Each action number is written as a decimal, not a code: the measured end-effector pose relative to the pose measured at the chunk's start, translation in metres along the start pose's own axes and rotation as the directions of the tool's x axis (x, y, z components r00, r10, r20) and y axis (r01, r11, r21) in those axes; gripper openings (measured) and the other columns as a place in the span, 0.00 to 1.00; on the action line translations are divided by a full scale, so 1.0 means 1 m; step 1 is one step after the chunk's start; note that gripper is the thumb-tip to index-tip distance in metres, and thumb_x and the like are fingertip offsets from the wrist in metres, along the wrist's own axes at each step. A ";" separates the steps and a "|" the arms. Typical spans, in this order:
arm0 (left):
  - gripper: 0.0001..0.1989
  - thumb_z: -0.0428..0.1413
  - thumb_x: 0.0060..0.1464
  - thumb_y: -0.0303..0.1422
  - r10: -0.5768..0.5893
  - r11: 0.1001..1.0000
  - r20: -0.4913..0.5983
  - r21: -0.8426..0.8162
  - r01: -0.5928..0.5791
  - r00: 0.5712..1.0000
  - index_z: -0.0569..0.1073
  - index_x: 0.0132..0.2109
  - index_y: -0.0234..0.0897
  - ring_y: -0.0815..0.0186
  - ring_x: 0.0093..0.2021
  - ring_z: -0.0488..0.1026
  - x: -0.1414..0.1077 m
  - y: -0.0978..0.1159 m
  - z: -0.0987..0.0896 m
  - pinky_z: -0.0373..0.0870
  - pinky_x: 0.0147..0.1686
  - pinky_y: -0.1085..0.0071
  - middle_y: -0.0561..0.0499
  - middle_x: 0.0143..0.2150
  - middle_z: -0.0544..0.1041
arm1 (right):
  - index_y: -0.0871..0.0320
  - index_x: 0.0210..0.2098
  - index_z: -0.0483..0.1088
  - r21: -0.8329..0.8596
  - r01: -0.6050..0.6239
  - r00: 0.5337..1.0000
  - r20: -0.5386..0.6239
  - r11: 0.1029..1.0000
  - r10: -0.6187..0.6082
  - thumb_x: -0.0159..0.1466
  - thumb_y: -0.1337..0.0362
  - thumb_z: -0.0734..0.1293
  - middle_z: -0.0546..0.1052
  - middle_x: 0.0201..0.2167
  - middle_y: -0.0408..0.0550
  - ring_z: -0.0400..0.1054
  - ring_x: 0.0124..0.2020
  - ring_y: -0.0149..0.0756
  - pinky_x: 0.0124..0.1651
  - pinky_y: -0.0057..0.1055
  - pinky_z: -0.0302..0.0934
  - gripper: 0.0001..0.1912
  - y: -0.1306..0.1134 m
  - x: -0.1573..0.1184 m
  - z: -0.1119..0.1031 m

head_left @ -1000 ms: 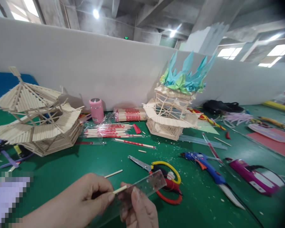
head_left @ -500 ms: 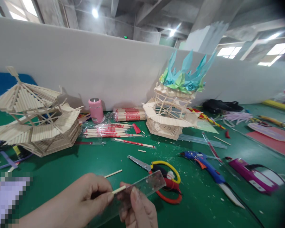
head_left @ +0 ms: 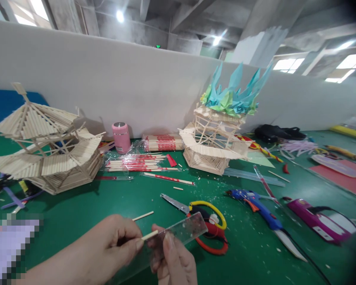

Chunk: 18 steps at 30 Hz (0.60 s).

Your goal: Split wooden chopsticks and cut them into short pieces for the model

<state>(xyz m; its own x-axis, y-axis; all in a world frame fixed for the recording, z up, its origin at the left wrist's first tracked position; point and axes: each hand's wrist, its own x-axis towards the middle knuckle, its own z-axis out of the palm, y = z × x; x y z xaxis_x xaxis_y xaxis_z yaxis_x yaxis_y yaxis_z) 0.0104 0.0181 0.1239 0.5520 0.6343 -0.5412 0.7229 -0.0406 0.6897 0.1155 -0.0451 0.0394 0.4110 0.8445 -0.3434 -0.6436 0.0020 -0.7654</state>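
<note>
Between the thumb and fingers of my left hand [head_left: 115, 241] a thin pale wooden stick [head_left: 150, 235] is pinched, its short free end pointing right. My right hand [head_left: 175, 257] grips a clear plastic ruler [head_left: 192, 227], thumb in front and fingers seen blurred through it. The stick's end lies against the ruler's upper edge, close to my right fingertips. Just behind my left hand another wooden stick [head_left: 144, 215] shows on the green table. Scissors [head_left: 180, 206] with yellow and red handles lie open beyond the ruler, which covers part of them.
Two stick-built pavilion models stand behind: one roofed [head_left: 53, 158], one topped with blue folded paper [head_left: 207, 154]. Between them are a pink flask [head_left: 121, 137] and packaged chopsticks [head_left: 136, 163]. A blue glue gun [head_left: 255, 204] and a purple device [head_left: 317, 219] with cables lie at right.
Almost nothing differs. The whole view has shifted very slightly; both hands keep the same hold on the stick and the ruler.
</note>
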 end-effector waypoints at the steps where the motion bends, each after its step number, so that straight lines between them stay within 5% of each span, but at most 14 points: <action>1: 0.17 0.40 0.48 0.43 0.003 1.000 -0.004 -0.008 -0.003 1.000 0.66 0.26 0.36 0.70 0.23 0.54 0.000 0.000 0.000 0.55 0.21 0.74 0.57 0.21 0.55 | 0.59 0.26 0.77 -0.001 0.001 1.000 0.001 1.000 -0.001 0.42 0.50 0.72 0.74 0.17 0.47 0.58 0.14 0.24 0.17 0.21 0.51 0.19 0.000 0.000 0.000; 18: 0.11 0.46 0.46 0.32 0.071 0.982 -0.044 -0.173 -0.078 0.996 0.61 0.18 0.37 0.74 0.18 0.48 0.018 -0.012 0.000 0.45 0.18 0.73 0.60 0.16 0.55 | 0.60 0.24 0.72 -0.111 0.026 0.998 0.052 0.993 -0.020 0.47 0.58 0.72 0.67 0.17 0.39 0.54 0.18 0.24 0.20 0.21 0.51 0.12 0.003 0.016 0.000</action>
<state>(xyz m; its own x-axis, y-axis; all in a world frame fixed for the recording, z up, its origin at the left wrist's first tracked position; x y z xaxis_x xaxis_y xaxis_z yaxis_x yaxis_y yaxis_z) 0.0115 0.0303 0.1063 0.5833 0.6632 -0.4690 0.5947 0.0446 0.8027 0.1205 -0.0312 0.0318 0.3894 0.8711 -0.2991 -0.5570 -0.0359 -0.8297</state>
